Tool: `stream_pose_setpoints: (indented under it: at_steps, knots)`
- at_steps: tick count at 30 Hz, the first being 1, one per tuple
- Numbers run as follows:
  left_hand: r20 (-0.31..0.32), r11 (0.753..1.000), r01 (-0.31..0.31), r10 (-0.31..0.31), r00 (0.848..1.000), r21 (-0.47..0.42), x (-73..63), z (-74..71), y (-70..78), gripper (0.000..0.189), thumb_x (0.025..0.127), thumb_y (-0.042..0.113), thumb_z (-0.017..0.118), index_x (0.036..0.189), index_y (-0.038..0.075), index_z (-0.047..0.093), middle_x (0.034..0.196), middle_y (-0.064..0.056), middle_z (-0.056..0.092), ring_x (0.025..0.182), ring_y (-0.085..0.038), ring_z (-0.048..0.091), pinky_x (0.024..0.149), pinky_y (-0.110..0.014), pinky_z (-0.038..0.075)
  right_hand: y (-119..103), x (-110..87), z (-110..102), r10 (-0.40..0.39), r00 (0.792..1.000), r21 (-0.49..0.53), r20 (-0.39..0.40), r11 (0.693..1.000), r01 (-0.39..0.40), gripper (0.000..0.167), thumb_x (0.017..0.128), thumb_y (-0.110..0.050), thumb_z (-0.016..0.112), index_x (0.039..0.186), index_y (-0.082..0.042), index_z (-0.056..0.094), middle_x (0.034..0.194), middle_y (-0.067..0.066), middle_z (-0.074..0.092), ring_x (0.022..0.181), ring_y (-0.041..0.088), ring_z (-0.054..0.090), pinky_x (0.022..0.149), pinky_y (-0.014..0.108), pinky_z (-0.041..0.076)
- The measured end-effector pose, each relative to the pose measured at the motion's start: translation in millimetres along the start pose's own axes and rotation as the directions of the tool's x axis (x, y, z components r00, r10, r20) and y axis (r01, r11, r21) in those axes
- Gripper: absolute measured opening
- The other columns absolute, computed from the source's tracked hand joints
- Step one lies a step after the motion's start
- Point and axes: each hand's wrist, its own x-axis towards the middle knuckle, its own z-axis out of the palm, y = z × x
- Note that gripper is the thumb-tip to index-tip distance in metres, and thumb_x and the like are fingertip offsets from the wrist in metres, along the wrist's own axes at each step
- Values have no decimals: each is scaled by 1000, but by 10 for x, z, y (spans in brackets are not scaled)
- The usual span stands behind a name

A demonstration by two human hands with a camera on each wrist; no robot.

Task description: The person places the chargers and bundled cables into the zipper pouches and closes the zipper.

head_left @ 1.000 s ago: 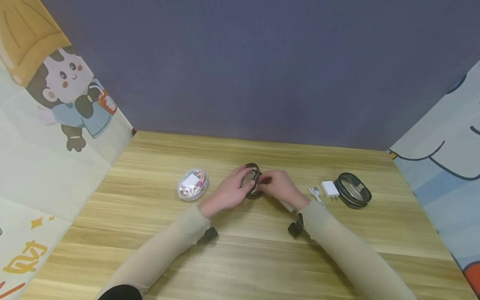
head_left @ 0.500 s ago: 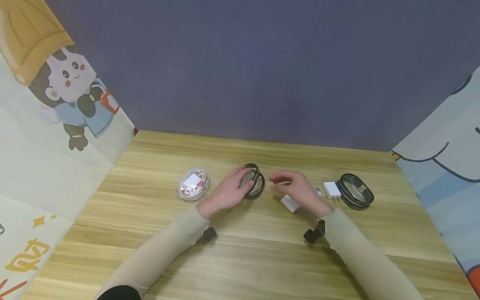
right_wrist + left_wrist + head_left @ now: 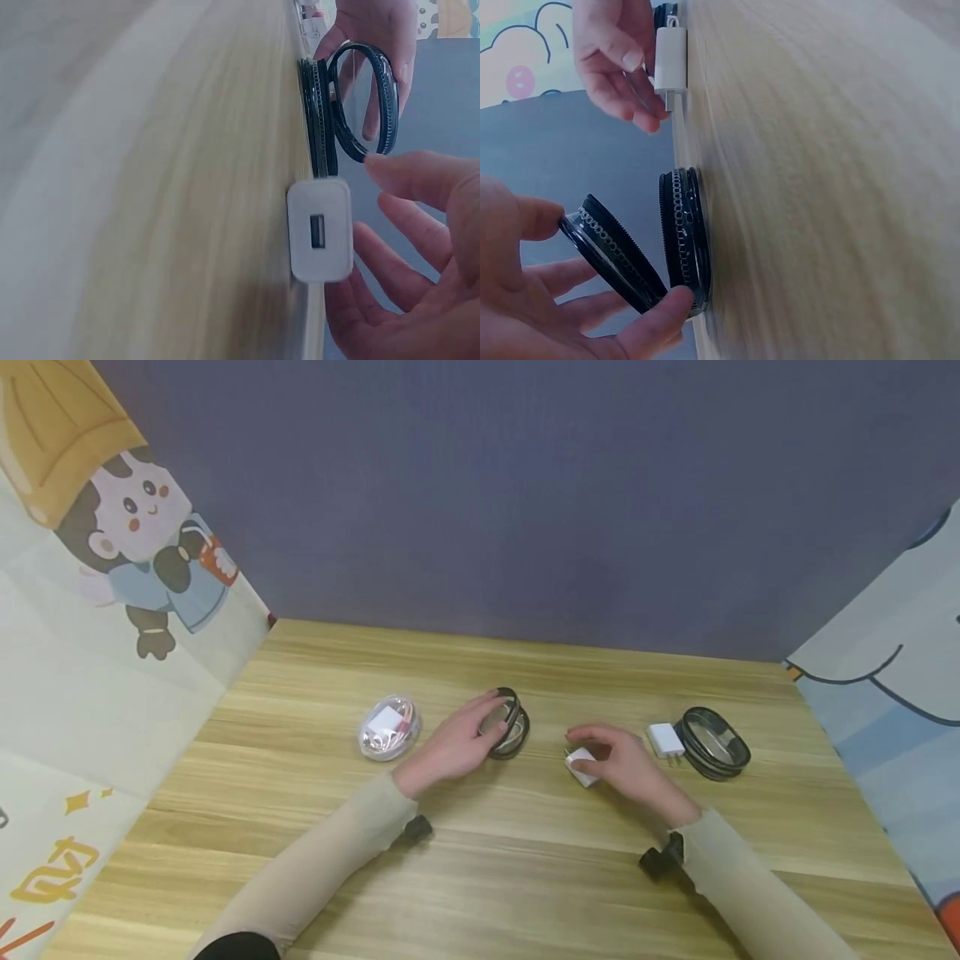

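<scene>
In the middle of the table lies a small clear zip case (image 3: 517, 743) with black edging, its lid (image 3: 615, 255) raised at an angle. My left hand (image 3: 457, 739) holds it, a finger at the lid's rim and the thumb low by the base (image 3: 684, 232). My right hand (image 3: 633, 768) is spread around a white charger plug (image 3: 321, 259) on the table. In the right wrist view the thumb is clear of the plug; whether the fingers behind touch it I cannot tell. The case's inside is mostly hidden.
On the left sits a clear round case (image 3: 388, 729) containing a white charger and cable. To the right, a second white charger (image 3: 665, 740) stands against another black-edged zip case (image 3: 712, 743). A grey-blue panel (image 3: 480, 510) rises behind the table.
My right hand has left the zip case and moved right and nearer, down to the white charger plug. The left hand stays on the raised lid. The white cable is now hidden behind the right hand.
</scene>
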Motion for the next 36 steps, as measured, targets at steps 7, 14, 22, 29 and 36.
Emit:
stream_pose_setpoints:
  at_steps: [7, 14, 22, 29, 36]
  knots:
    - [-9, 1000, -20, 20, 1000, -13, -7, -2, -3, 51, 106, 37, 44, 153, 18, 40, 161, -5, 30, 145, -27, 30, 118, -46, 23, 39, -118, -38, -40, 998, -106, 55, 993, 46, 52, 76, -7, 85, 124, -6, 67, 128, 14, 64, 112, 33, 62, 91, 48, 52]
    - [2, 999, -38, 38, 999, 12, -11, -1, -12, 48, 106, 37, 44, 151, 20, 44, 160, -6, 30, 145, -28, 31, 118, -47, 24, 60, -154, -103, -61, 989, -146, 136, 986, 81, 62, 73, -10, 88, 129, -3, 64, 134, 15, 61, 118, 34, 59, 98, 49, 50]
    - [5, 999, -40, 40, 999, 8, -4, 6, -15, 46, 106, 37, 45, 149, 22, 47, 160, -6, 31, 144, -29, 32, 117, -48, 26, 86, -143, -140, -95, 981, -195, 168, 972, 128, 62, 74, -8, 87, 130, -4, 63, 134, 14, 61, 122, 35, 57, 101, 51, 47]
    - [15, 985, -118, 117, 993, 126, 7, 31, -25, 45, 102, 35, 53, 144, 18, 54, 158, -12, 34, 142, -33, 36, 115, -48, 30, 73, -122, -132, -81, 987, -209, 141, 972, 110, 60, 73, -12, 88, 129, -6, 65, 132, 12, 63, 119, 32, 59, 99, 49, 50]
    - [46, 969, -129, 122, 992, 209, -3, 27, -12, 64, 90, 44, 72, 144, 16, 53, 156, -15, 37, 139, -38, 39, 115, -52, 30, 69, -116, -126, -66, 986, -206, 154, 974, 97, 59, 75, -14, 88, 129, -7, 65, 132, 10, 63, 119, 31, 59, 98, 49, 50]
